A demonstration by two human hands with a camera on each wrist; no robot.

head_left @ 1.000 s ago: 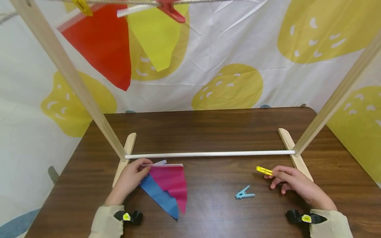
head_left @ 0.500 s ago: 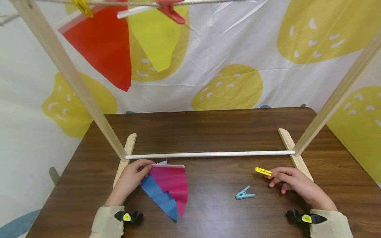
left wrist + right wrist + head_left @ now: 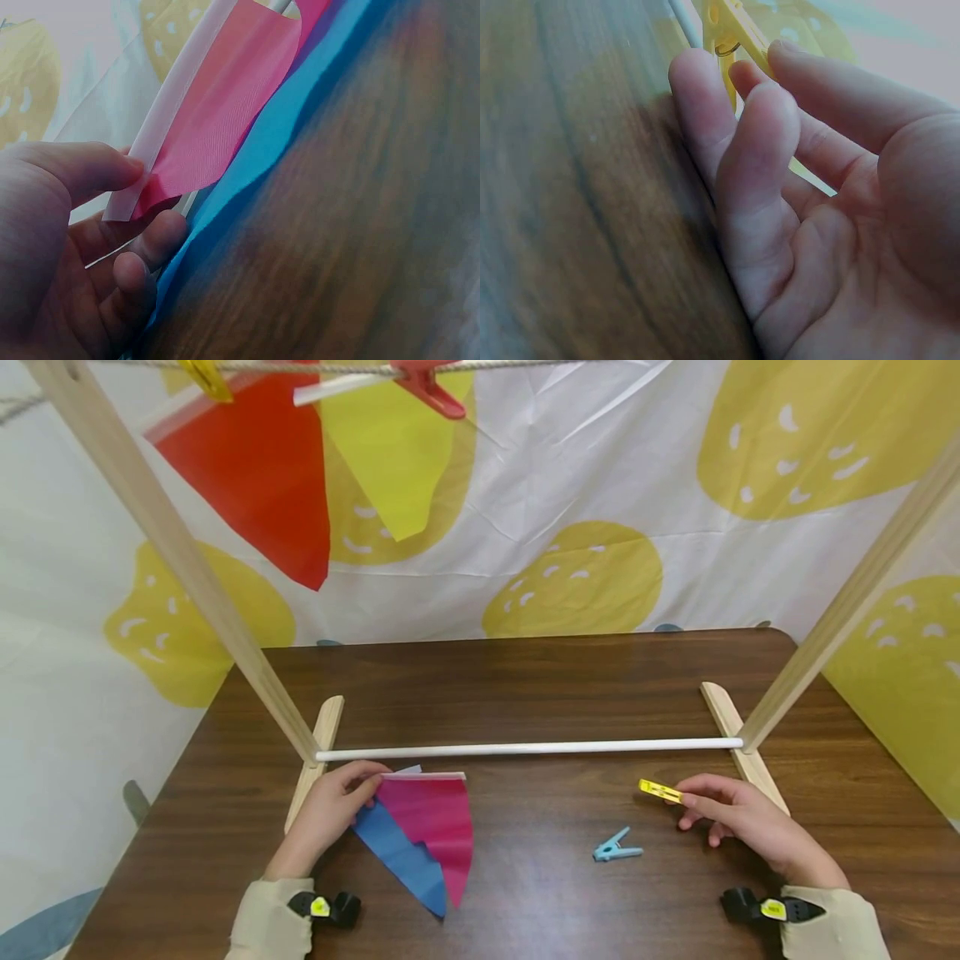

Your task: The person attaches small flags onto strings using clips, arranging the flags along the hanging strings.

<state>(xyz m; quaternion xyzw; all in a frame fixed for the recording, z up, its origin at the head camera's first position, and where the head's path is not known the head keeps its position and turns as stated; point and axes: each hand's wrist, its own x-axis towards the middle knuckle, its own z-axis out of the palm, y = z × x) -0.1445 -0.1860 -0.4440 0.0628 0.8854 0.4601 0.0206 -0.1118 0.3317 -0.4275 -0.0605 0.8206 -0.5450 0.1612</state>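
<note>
My left hand (image 3: 333, 802) pinches the white-banded top corner of a pink pennant flag (image 3: 431, 814) between thumb and fingers. Under it a blue pennant flag (image 3: 401, 856) slants down toward the table's front; in the left wrist view, the blue flag (image 3: 247, 157) passes behind my fingertips, and whether they hold it too I cannot tell. On the right, my right hand (image 3: 738, 818) pinches a yellow clothespin (image 3: 660, 791) by its handle end. The right wrist view shows that clothespin (image 3: 727, 26) and its metal spring beyond my fingertips. A light blue clothespin (image 3: 617, 846) lies on the table between the hands.
A wooden frame has a left post (image 3: 180, 560), a right post (image 3: 855, 585) and a white crossbar (image 3: 525, 749). On the rope (image 3: 322, 367) above, a yellow clothespin (image 3: 207, 378) holds a red pennant (image 3: 258, 477) and a red clothespin (image 3: 429, 389) a yellow pennant (image 3: 405, 460).
The right hand and its yellow clothespin have shifted slightly left. The pink flag has moved a little to the right, while the left hand stays almost still.
</note>
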